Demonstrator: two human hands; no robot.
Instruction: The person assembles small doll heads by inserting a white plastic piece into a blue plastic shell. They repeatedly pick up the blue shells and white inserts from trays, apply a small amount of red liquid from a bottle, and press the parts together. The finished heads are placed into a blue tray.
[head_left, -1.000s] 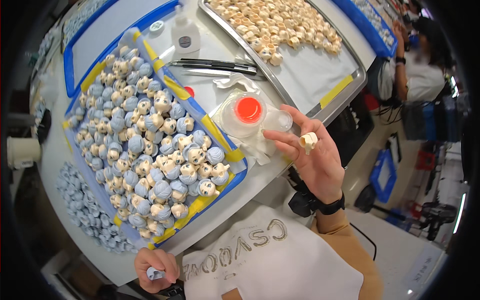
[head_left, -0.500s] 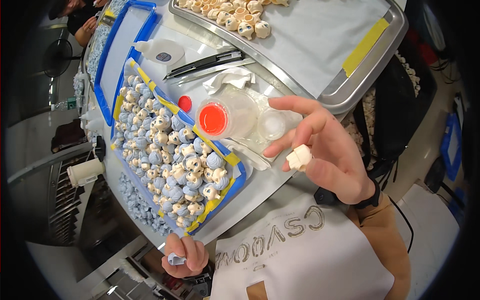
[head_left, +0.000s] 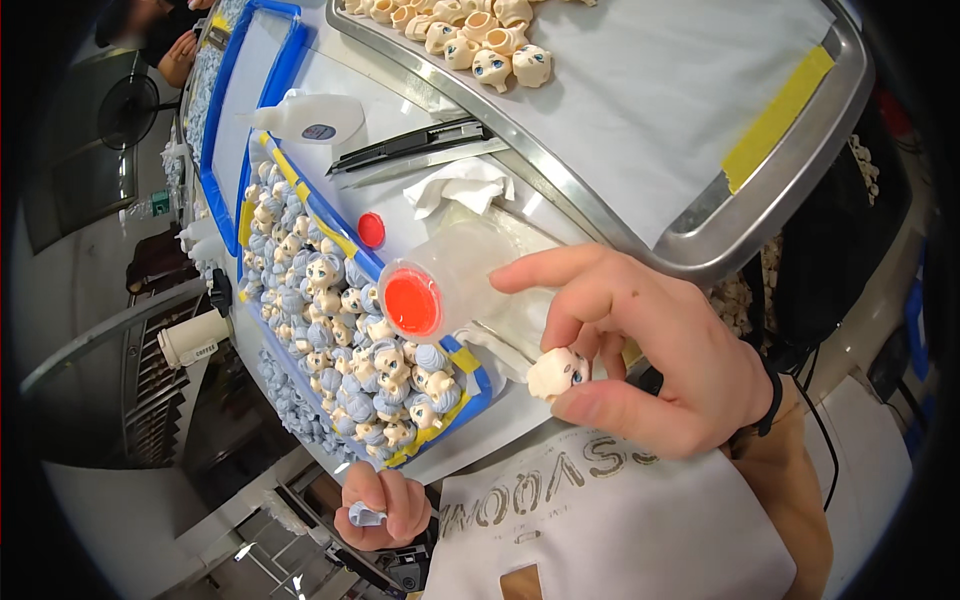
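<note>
My right hand [head_left: 650, 355] pinches a small cream doll head [head_left: 550, 374] between thumb and fingers; a painted blue eye shows at its right side. The index finger stretches out beside a translucent cup [head_left: 465, 270]. Lower down, my left hand [head_left: 390, 505] curls round a small light-blue hair piece [head_left: 366, 514], its hollow side showing. Between the hands and beyond stands a blue-rimmed tray [head_left: 482, 385] full of doll heads with light-blue hair [head_left: 360, 400]. A dish of red liquid [head_left: 412, 302] sits by the cup.
A metal tray [head_left: 690, 262] at the far right holds bare doll heads [head_left: 490, 68] on white paper. A squeeze bottle [head_left: 318, 118], a black utility knife [head_left: 410, 145], crumpled tissue [head_left: 458, 188] and a red cap [head_left: 371, 230] lie on the table. Loose blue pieces [head_left: 300, 405] lie left of the blue-rimmed tray.
My right hand has moved down and left, and the doll head has turned so that its painted eye shows. My left hand keeps the hair piece, having shifted slightly right.
</note>
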